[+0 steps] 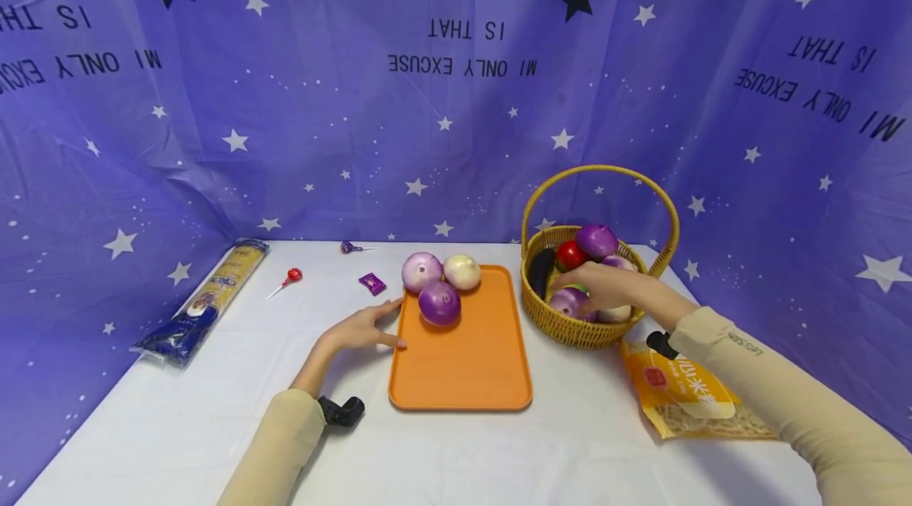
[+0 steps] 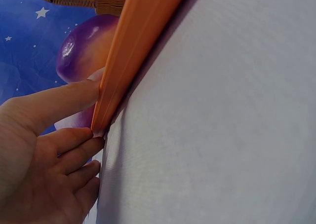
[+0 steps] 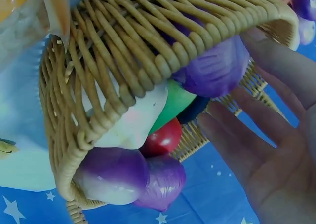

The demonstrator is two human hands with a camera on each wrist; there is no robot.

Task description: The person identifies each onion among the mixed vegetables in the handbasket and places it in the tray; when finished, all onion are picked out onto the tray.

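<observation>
My left hand point(image 1: 362, 329) lies at the left edge of an orange tray point(image 1: 470, 367), thumb and fingertips touching its rim, fingers fairly straight. At the tray's far end sit two purple onions point(image 1: 439, 304) and a white onion point(image 1: 461, 272). My right hand point(image 1: 602, 284) reaches into a wicker basket point(image 1: 580, 332), thumb and extended fingers around a purple onion point(image 3: 217, 68) near its rim. Also in the basket are a dark eggplant point(image 1: 541, 272), a red tomato point(image 1: 571, 256), another purple onion point(image 1: 597, 241), a white vegetable point(image 3: 133, 120) and something green point(image 3: 173, 103).
A bag of pale dry noodles point(image 1: 694, 403) lies under the right forearm. Far left is a long noodle pack point(image 1: 207, 304). A red lollipop point(image 1: 293, 276), a purple lollipop point(image 1: 349, 248) and a purple wrapped candy point(image 1: 372, 283) lie behind the left hand. The basket's handle point(image 1: 600, 169) arches high.
</observation>
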